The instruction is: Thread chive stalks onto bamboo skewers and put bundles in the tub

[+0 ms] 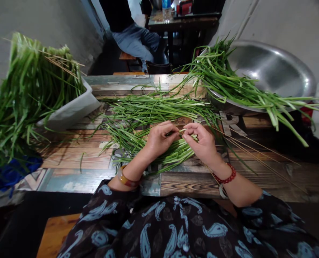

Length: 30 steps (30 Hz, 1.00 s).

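Observation:
My left hand (162,139) pinches the pale end of a garlic chive (181,131) between thumb and fingers. Close beside it, my right hand (201,141) pinches the same chive, fingertips almost touching those of the left. Beneath both hands lies a loose bunch of chives (175,152), white ends toward the right. Behind them a longer pile of chives (156,107) spreads across the table. A thin stick shows below my right wrist; whether the right hand grips it, I cannot tell.
A white tub (75,109) on the left carries chives threaded on skewers (61,63). More chives hang over a steel basin (280,68) on the right. Several bamboo skewers (267,154) lie on the wooden table (191,184). A person in jeans (135,39) sits beyond.

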Each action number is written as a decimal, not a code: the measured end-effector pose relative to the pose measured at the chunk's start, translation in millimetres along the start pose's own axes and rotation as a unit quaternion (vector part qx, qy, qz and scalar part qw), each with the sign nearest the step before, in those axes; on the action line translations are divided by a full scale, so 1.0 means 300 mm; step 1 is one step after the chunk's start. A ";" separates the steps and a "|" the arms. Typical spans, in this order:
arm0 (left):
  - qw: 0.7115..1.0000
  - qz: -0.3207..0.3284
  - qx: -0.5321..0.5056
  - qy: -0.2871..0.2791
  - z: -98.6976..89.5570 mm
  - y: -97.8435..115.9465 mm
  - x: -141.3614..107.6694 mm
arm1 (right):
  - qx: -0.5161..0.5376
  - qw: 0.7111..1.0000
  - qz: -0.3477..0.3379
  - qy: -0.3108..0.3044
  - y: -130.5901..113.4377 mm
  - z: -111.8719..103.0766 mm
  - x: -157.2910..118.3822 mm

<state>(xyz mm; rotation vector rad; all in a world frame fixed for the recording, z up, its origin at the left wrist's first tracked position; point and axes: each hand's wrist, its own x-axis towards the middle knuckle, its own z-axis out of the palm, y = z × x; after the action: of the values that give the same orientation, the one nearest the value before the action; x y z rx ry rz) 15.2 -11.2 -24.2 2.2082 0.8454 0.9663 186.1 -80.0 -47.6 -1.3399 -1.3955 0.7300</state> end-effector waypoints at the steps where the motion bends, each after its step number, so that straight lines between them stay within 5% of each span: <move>1: 1.000 0.000 -0.006 -0.002 0.003 -0.001 -0.001 | -0.002 1.000 0.000 0.003 0.002 0.001 0.000; 10: 0.987 -0.051 -0.104 -0.111 -0.015 0.033 0.005 | -0.072 0.996 -0.038 0.036 -0.011 -0.009 0.010; 12: 0.988 -0.070 -0.096 -0.099 -0.032 0.017 0.013 | -0.076 0.996 -0.034 0.031 -0.014 -0.012 0.014; 17: 0.993 -0.106 0.047 0.006 -0.058 -0.093 0.032 | -0.078 0.995 -0.036 0.040 -0.002 -0.010 0.017; 23: 0.959 -0.131 0.245 -0.056 -0.048 -0.159 0.040 | -0.082 0.994 -0.054 0.044 0.016 -0.005 0.019; 30: 0.940 -0.096 0.321 -0.062 -0.031 -0.149 0.056 | -0.069 0.995 -0.055 0.046 0.019 0.003 0.024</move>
<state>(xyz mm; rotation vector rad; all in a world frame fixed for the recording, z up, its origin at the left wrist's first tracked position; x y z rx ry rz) 3.0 31.9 -43.7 2.6106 1.4390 0.4826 188.2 -71.8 -51.4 -1.3729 -1.4546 0.4994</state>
